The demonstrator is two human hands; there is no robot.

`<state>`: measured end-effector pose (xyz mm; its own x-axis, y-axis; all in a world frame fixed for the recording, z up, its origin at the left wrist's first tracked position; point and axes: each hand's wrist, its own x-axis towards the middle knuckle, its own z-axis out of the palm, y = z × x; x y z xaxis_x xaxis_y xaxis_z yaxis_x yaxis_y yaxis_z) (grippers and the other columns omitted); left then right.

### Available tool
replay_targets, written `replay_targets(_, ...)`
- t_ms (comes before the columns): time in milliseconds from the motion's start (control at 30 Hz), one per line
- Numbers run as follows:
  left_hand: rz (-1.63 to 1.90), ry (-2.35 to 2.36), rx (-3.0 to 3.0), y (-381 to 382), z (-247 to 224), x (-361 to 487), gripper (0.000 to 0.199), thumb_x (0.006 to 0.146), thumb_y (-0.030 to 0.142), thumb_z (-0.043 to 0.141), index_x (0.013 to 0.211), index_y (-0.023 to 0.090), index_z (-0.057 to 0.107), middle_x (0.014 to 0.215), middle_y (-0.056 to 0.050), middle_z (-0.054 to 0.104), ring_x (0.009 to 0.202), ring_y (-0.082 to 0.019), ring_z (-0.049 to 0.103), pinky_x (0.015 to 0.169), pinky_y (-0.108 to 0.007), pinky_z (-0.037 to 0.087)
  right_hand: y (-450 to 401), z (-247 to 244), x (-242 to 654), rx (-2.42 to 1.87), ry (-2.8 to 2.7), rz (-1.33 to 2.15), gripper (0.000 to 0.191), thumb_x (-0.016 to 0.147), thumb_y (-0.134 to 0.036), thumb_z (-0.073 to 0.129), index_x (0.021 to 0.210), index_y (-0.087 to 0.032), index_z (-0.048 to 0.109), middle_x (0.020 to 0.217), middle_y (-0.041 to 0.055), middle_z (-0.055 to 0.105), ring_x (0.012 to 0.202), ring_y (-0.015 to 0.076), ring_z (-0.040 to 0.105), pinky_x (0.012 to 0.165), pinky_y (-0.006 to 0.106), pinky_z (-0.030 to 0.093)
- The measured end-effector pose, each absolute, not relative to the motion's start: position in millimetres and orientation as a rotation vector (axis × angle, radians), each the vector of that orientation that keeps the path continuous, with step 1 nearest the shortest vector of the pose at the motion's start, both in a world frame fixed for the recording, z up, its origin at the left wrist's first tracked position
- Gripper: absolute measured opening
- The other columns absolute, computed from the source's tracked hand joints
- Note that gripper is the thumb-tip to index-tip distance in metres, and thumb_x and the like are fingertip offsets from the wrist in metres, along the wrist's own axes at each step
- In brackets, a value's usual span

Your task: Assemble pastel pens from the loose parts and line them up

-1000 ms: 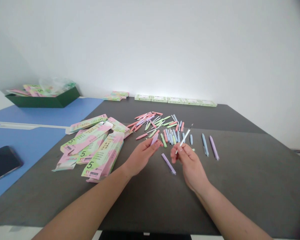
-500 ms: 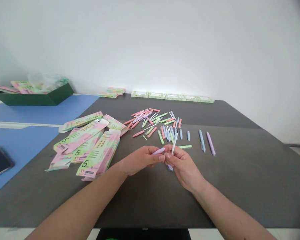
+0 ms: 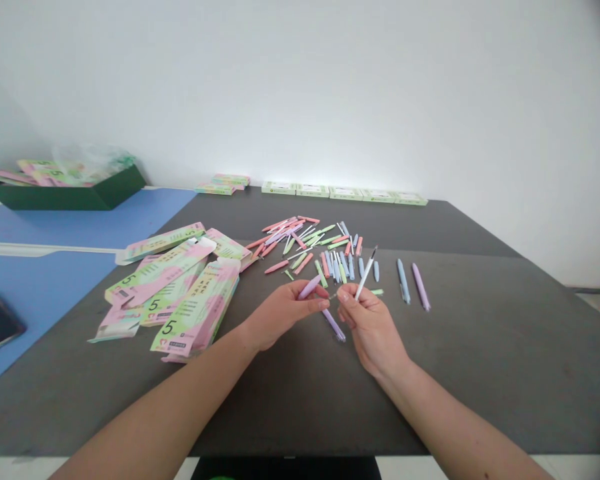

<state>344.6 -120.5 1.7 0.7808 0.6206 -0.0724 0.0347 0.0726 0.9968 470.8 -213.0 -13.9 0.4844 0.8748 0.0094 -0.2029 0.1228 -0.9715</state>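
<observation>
A large black "5" stands on the nearest pink-and-green packet (image 3: 203,307), left of the left fingers (image 3: 316,307). Two packets (image 3: 173,290) (image 3: 167,267) behind it, farther left of those fingers, each show a "5" too, and the long packet (image 3: 163,244) beyond carries one, turned. In the green box (image 3: 100,197), far left of the fingers, "5" reads twice on packets (image 3: 45,173). Smaller print is illegible.

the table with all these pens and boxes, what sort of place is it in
Probably a small packing or assembly workspace: loose pen parts lie in a pile, printed packets are heaped beside them, and a row of flat boxes lines the table's far edge.
</observation>
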Motion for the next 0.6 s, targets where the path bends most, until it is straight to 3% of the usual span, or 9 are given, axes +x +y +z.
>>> replay_targets(267,0.713,0.675,1.507,-129.8,0.2,347.8,0.022,0.074,0.037,0.065,0.080,0.016,0.062,0.065,0.004,0.051,0.062,-0.010,0.041,0.060,-0.023,0.032,-214.3,-15.1,463.9,-1.138,-0.733,0.939,0.024,0.077,-0.040,0.063,0.073,-0.018,0.056,0.054,-0.0062,0.036,0.051,0.0080,0.031,0.050,0.022,0.028)
replay_targets(367,0.750,0.633,1.373,-125.1,0.4,346.4,0.021,0.074,0.036,0.065,0.077,0.016,0.060,0.062,0.005,0.045,0.056,-0.008,0.035,0.055,-0.022,0.029,-218.0,-12.2,464.8,-1.194,-0.818,0.886,0.030,0.086,-0.047,0.048,0.082,-0.019,0.061,0.054,-0.0052,0.037,0.051,0.0098,0.035,0.052,0.023,0.032)
replay_targets(433,0.754,0.584,1.272,-120.4,1.7,344.8,0.020,0.075,0.035,0.065,0.076,0.016,0.058,0.060,0.006,0.041,0.052,-0.006,0.032,0.051,-0.021,0.026,-221.5,-7.6,469.2,-1.322,-0.925,0.768,0.035,0.089,-0.047,0.042,0.089,-0.020,0.064,0.057,-0.0027,0.046,0.055,0.0116,0.044,0.055,0.025,0.037)
replay_targets(533,0.761,0.529,1.172,-113.9,4.3,342.4,0.019,0.075,0.033,0.065,0.076,0.016,0.056,0.058,0.007,0.035,0.049,-0.005,0.028,0.048,-0.020,0.023,-227.1,0.2,480.6,-1.524,-1.139,0.485,0.028,0.087,-0.040,0.049,0.099,-0.024,0.068,0.083,0.0027,0.066,0.080,0.0176,0.059,0.072,0.030,0.044)
replay_targets(600,0.773,0.511,1.120,-110.6,5.5,341.3,0.019,0.075,0.032,0.065,0.076,0.016,0.056,0.057,0.007,0.033,0.048,-0.004,0.026,0.046,-0.019,0.023,-230.2,3.7,488.6,-1.570,-1.244,0.338,0.026,0.086,-0.036,0.052,0.104,-0.026,0.068,0.100,0.0034,0.069,0.093,0.0214,0.061,0.081,0.034,0.045)
